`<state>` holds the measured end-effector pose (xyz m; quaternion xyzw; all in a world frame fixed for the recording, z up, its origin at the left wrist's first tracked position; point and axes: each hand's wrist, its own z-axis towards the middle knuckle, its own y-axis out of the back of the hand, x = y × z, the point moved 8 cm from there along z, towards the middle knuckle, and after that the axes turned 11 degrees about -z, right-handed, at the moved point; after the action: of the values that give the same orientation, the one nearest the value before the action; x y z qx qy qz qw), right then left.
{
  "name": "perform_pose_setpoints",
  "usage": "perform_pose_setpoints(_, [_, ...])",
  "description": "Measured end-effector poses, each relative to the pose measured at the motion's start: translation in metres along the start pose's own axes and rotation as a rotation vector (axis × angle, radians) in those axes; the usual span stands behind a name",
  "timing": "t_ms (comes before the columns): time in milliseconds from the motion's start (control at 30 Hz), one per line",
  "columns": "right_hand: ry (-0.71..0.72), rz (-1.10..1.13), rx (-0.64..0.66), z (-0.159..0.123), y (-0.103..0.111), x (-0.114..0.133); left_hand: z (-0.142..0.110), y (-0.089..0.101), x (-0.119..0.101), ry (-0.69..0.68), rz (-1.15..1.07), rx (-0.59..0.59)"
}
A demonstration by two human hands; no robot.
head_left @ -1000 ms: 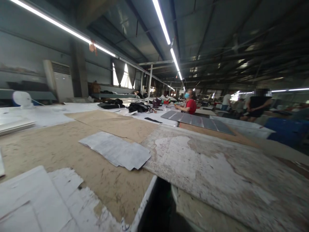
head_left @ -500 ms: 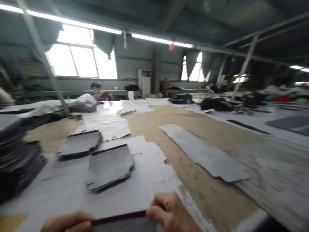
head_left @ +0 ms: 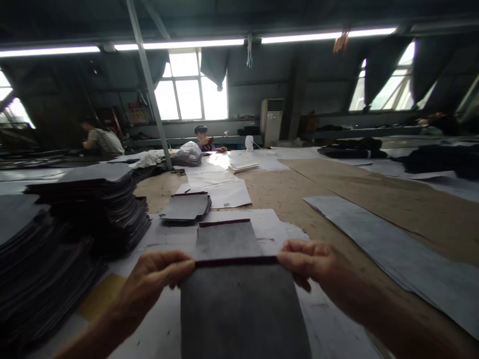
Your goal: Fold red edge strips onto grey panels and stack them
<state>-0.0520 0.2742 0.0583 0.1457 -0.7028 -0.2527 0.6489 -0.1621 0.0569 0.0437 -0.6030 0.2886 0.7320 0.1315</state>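
A dark grey fabric panel [head_left: 243, 309] with a maroon folded top edge hangs between my two hands. My left hand [head_left: 157, 276] pinches its upper left corner, fingers closed. At the upper right corner my right hand [head_left: 307, 259] grips the same edge between thumb and fingers. Just beyond the held panel lies a pale grey panel [head_left: 228, 239] with a maroon edge, partly hidden by it. Farther back and left sits a small stack of similar panels [head_left: 187, 207]. Both rest on white paper [head_left: 269, 219] over the table.
Tall stacks of dark panels [head_left: 101, 209] stand on the left, with another stack [head_left: 33, 279] nearer me. Long grey pieces [head_left: 374, 239] lie on brown paper [head_left: 292, 187] at right. A slanted pole [head_left: 149, 85] rises behind the stacks. A person [head_left: 202, 139] sits across the table.
Both hands have come up and forward with the panel, so more of it shows. The view has turned left, bringing more of the tall stacks into sight.
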Motion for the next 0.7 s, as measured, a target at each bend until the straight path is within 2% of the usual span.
perform_pose_setpoints(100, [0.025,-0.099,-0.031,0.055,0.008,-0.002,0.048,0.014,-0.005,-0.026,0.120,-0.086])
perform_pose_setpoints(200, [-0.044,-0.251,-0.134,0.107,0.010,-0.023,0.093,0.018,0.014,-0.014,0.237,-0.177])
perform_pose_setpoints(300, [-0.113,-0.400,-0.246,0.138,0.007,-0.043,0.117,0.015,0.035,-0.012,0.352,-0.263])
perform_pose_setpoints(500, [-0.189,-0.581,-0.381,0.147,0.001,-0.056,0.117,0.014,0.049,-0.038,0.431,-0.383])
perform_pose_setpoints(700, [-0.168,-0.596,-0.391,0.147,-0.008,-0.048,0.111,0.022,0.055,-0.068,0.441,-0.465])
